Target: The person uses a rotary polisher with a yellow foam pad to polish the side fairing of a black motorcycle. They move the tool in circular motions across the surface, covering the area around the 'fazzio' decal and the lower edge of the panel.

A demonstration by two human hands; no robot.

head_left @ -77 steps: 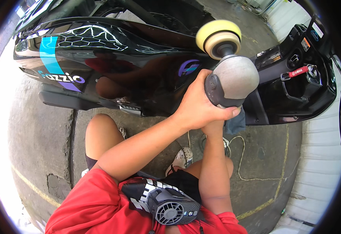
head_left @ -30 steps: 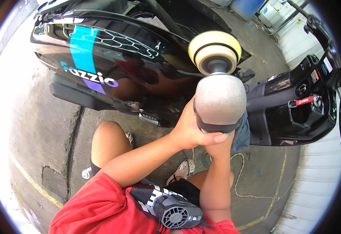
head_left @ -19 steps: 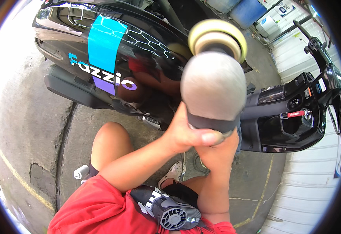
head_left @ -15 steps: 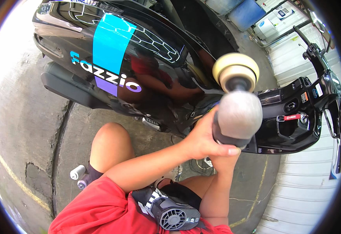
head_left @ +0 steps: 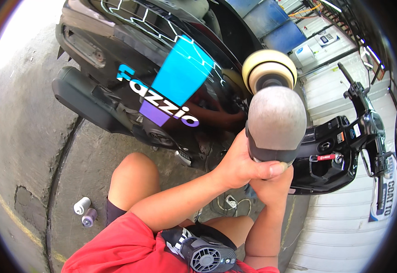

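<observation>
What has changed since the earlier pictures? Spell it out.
As the view shifted, the blue stripe on the scooter slid rightward in the picture, nearer the polisher; a purple bottle came into view. Nothing was let go: left hand and right hand stay on the polisher.

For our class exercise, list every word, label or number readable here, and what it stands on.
I won't copy wording, only locate it:
Scooter's black side panel: large white, blue and purple lettering.
Banner at right: dark lettering, partly hidden.
Shirt front: white marks, partly hidden.
Red strap, dark fan, wall sign, scooter stickers: too small to read.
Polisher: none visible.
</observation>
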